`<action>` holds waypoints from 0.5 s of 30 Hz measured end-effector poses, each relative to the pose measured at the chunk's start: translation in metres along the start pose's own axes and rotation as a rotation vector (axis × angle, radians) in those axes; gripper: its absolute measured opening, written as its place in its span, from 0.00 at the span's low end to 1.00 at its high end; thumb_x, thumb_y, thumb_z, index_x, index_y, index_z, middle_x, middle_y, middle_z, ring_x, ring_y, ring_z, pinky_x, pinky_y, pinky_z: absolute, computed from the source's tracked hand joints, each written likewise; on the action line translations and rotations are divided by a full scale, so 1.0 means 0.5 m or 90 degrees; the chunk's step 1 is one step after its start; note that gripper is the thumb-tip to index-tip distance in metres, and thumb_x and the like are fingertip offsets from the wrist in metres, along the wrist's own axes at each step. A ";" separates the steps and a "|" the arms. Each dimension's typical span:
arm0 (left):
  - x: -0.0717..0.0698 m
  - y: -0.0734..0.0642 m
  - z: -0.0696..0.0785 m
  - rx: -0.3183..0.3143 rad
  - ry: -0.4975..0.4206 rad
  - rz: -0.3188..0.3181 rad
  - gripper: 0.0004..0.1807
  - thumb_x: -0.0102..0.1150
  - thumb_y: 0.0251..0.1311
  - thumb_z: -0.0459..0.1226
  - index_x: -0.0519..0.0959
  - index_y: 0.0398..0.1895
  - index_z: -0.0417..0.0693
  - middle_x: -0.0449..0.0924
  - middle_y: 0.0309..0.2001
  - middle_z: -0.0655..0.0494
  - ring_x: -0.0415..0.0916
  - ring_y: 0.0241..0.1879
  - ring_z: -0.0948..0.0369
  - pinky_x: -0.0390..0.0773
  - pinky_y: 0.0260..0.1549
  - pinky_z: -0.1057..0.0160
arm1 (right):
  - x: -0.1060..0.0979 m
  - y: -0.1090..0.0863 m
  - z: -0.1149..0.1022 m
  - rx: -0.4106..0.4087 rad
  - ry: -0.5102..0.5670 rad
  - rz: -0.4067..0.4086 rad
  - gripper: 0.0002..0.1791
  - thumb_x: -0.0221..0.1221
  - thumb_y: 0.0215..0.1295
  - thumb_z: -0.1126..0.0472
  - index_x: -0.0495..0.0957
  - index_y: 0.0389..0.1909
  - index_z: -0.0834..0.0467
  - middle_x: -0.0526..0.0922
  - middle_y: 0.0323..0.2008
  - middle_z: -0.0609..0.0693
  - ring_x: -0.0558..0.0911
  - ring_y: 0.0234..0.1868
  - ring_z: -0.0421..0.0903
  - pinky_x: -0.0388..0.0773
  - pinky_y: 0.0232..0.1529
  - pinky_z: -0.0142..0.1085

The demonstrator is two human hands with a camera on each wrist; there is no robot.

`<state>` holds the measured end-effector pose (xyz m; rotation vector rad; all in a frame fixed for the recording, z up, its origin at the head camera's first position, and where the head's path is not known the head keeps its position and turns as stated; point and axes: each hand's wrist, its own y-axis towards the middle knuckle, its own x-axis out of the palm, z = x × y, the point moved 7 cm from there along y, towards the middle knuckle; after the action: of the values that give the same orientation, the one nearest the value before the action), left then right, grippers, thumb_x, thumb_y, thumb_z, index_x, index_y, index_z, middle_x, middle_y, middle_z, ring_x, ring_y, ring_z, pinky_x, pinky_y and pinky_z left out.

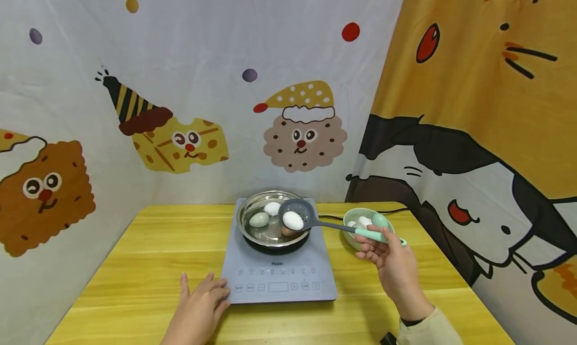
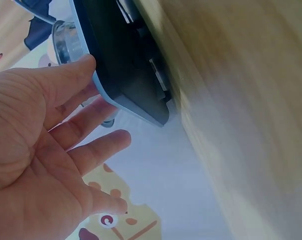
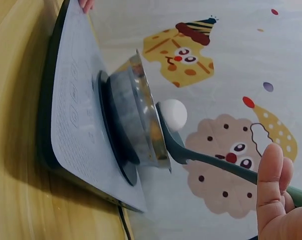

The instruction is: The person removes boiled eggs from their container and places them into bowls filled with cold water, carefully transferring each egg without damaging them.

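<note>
Right hand (image 1: pixel 392 260) grips slotted spoon (image 1: pixel 334 226) bearing white egg (image 1: pixel 293 220) over pan (image 1: pixel 270 244), near back edge of table (image 1: pixel 167 257); left hand (image 1: pixel 198 305), fingers loose, touches cooktop (image 1: pixel 293 278).

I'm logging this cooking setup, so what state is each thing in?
White egg: lying in the skimmer
Skimmer: over the pan, loaded
Pan: uncovered, more eggs inside
Cooker: flat on the table; on or off, cannot tell
Bowl: uncovered, holding eggs
Right hand: holding the skimmer's handle
Left hand: touching the cooker's edge
</note>
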<state>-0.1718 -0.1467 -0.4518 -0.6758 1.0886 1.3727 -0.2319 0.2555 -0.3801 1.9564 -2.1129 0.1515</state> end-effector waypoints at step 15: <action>-0.007 0.020 -0.012 0.001 0.005 -0.013 0.13 0.77 0.60 0.38 0.91 0.48 0.46 0.88 0.62 0.48 0.78 0.70 0.39 0.44 0.74 0.16 | -0.056 0.006 -0.042 -0.003 -0.001 0.036 0.27 0.45 0.87 0.42 0.85 0.52 0.56 0.95 0.40 0.52 0.91 0.37 0.44 0.92 0.39 0.37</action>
<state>-0.1823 -0.1520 -0.4491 -0.6896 1.0867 1.3528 -0.2306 0.2881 -0.3669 1.8967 -2.1687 0.1559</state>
